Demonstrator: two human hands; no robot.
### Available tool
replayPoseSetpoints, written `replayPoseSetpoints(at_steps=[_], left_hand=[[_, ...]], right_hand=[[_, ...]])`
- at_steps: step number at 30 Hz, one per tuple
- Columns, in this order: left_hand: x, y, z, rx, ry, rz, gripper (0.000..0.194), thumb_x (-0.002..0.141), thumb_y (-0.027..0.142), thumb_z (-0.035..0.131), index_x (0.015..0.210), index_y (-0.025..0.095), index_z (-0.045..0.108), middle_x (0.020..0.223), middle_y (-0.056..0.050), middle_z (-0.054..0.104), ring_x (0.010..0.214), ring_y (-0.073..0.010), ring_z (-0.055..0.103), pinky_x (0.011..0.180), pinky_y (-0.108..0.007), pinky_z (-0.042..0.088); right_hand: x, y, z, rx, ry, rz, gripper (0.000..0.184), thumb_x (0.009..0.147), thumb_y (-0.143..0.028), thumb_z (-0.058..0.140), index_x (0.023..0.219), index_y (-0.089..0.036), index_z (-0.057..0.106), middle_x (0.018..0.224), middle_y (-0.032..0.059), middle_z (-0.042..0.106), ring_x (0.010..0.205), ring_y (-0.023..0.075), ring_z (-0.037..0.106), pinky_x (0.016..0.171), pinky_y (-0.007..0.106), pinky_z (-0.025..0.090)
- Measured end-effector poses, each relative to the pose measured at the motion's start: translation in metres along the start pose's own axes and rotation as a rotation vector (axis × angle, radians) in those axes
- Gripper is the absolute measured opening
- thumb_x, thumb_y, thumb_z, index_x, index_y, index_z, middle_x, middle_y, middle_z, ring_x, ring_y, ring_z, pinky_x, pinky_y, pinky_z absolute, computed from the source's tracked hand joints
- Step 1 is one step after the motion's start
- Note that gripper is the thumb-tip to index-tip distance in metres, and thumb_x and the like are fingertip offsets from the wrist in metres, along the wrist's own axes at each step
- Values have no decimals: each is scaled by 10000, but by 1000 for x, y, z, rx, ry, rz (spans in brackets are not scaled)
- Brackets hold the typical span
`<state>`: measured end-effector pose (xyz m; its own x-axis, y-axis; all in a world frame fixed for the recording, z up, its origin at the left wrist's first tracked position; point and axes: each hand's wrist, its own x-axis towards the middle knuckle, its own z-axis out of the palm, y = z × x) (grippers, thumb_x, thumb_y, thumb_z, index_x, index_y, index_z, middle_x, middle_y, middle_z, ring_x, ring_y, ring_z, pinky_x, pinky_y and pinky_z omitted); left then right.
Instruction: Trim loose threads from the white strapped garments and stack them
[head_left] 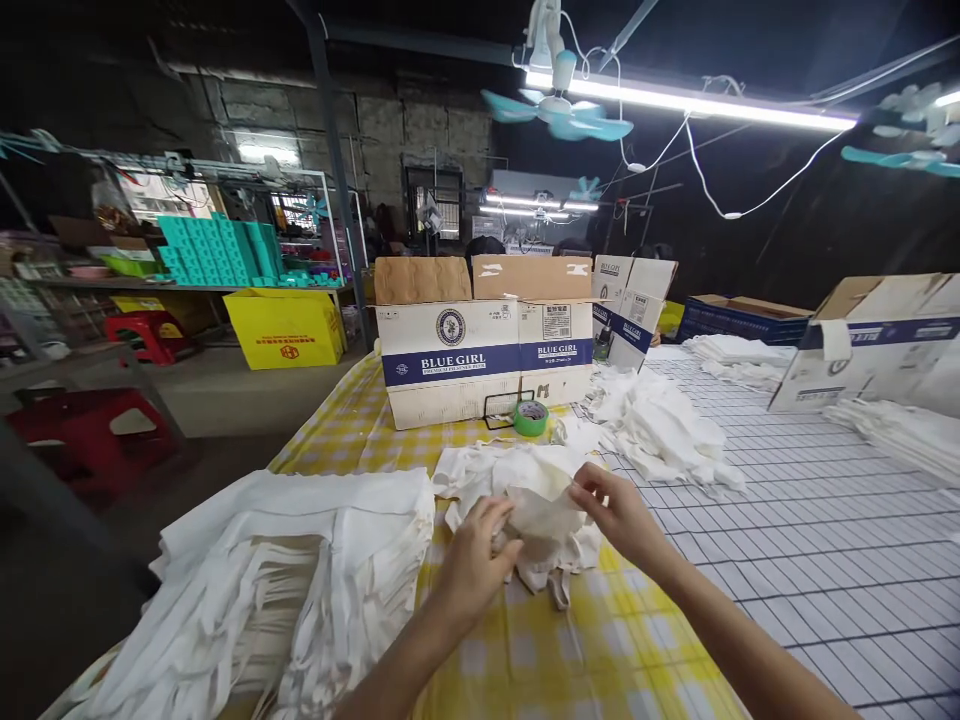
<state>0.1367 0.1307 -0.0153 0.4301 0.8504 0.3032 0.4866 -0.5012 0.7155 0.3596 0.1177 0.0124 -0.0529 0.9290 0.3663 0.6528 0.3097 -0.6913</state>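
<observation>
A thin white fabric piece (546, 520) is stretched between my two hands, a little above the table. My right hand (611, 508) pinches its upper right edge between thumb and fingers. At its left edge, my left hand (476, 562) curls its fingers onto the fabric, with the thumb lower down. Under and behind this piece lies a loose heap of white fabric pieces (472, 465), partly hidden by my hands. To the left, a thick stack of white fabric pieces with hanging straps (300, 505) lies at the table edge.
An open white-and-blue carton (450, 405) stands behind the heap, with a green tape roll (531, 418) and a black wire stand (499, 410) before it. More white fabric (660, 425) lies to the right, near another carton (885, 360). A fan (559, 110) hangs overhead.
</observation>
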Motion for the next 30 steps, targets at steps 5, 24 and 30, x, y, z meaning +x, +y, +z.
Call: replayPoseSetpoints(at_steps=[5, 24, 30], left_hand=[[20, 35, 21, -120, -136, 163, 379, 679, 253, 630, 1055, 210, 598, 1043, -51, 605, 994, -231, 521, 908, -355, 380], [-24, 58, 1, -990, -354, -465, 332, 698, 432, 666, 696, 105, 601, 568, 9, 533, 455, -61, 433, 438, -179, 328], [-30, 55, 20, -1163, -207, -459, 279, 710, 359, 673, 627, 108, 584, 513, 35, 482, 438, -41, 379, 436, -164, 320]], right_hand=[[-14, -29, -42, 580, -95, 129, 297, 834, -440, 513, 687, -189, 451, 581, -37, 453, 523, 93, 421, 502, 219, 324], [-100, -24, 4, 175, 336, 68, 169, 824, -285, 500, 971, -211, 460, 830, 32, 520, 769, 168, 508, 652, 303, 427], [-166, -23, 96, 92, 397, -147, 617, 727, -248, 606, 1255, -197, 291, 1239, 139, 376, 1111, 287, 393, 832, 443, 409]])
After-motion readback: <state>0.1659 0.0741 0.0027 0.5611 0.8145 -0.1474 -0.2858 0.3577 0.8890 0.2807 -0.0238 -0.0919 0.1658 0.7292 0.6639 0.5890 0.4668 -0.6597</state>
